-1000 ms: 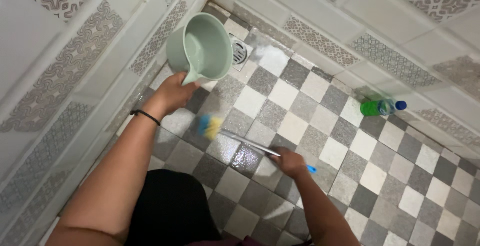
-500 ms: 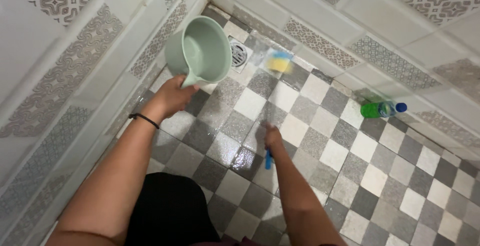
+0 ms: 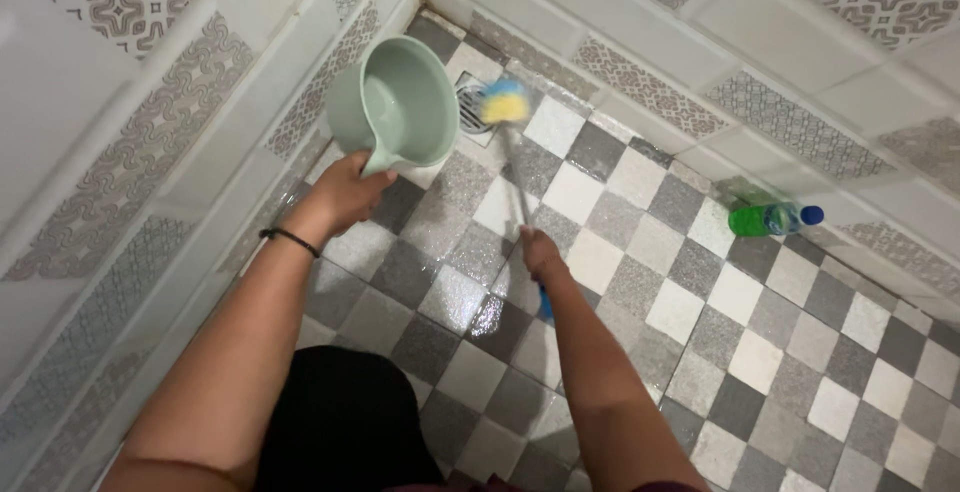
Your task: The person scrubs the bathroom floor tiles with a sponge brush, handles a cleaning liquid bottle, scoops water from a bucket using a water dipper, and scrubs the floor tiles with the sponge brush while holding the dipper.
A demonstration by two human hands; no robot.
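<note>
Brush (image 3: 505, 104) blurred, prob. touching floor drain (image 3: 474, 104); right hand (image 3: 540, 254) clamped on handle, left hand (image 3: 345, 192) grips green scoop (image 3: 392, 104).

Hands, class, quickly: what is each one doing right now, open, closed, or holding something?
Left hand: closed on the handle of the green scoop.
Right hand: closed on the brush handle.

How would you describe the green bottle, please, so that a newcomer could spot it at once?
Follow the patterned tile wall on the right down to where it meets the checkered tile floor. There lies the green plastic bottle on its side, away from both hands. It alone is bright green with a blue cap.
</note>
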